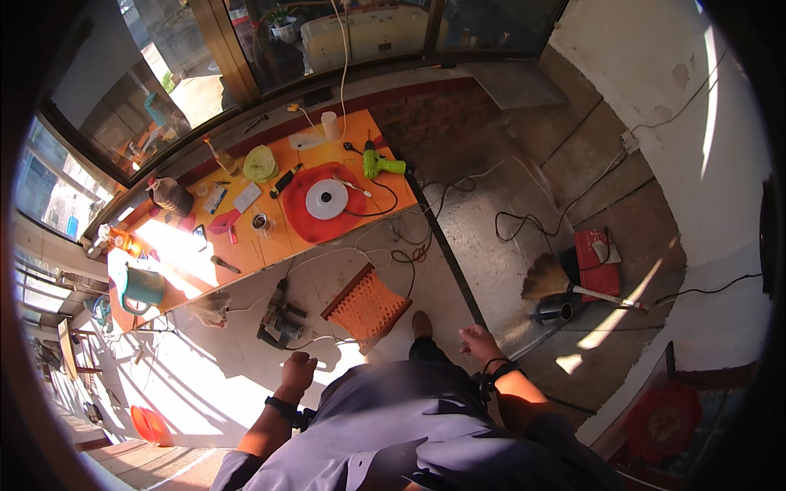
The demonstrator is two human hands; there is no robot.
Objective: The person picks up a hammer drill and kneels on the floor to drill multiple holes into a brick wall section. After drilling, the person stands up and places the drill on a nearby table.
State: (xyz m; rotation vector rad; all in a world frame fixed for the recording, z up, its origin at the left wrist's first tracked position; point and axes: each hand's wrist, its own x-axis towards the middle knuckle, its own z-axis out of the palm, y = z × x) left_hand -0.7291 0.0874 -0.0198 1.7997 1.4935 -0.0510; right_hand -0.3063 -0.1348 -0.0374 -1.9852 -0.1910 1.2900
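My left hand (299, 372) hangs in front of me at the lower left, curled into a fist with nothing showing in it. My right hand (480, 344) is also curled closed, off to the right of my body, and no held thing shows. A dark band sits at each wrist. Nearest my left hand, a dark corded power tool (282, 323) lies on the floor. Between my hands and the table stands a low stool with an orange woven seat (368, 301). Both hands are apart from these things.
An orange table (270, 241) holds a red mat (300, 193), a white pot lid (327, 200), a green drill (381, 165) and a teal pitcher (141, 288). Cords trail across the floor. A broom (547, 277) lies by a red box (596, 266). An orange bucket (149, 425) is lower left.
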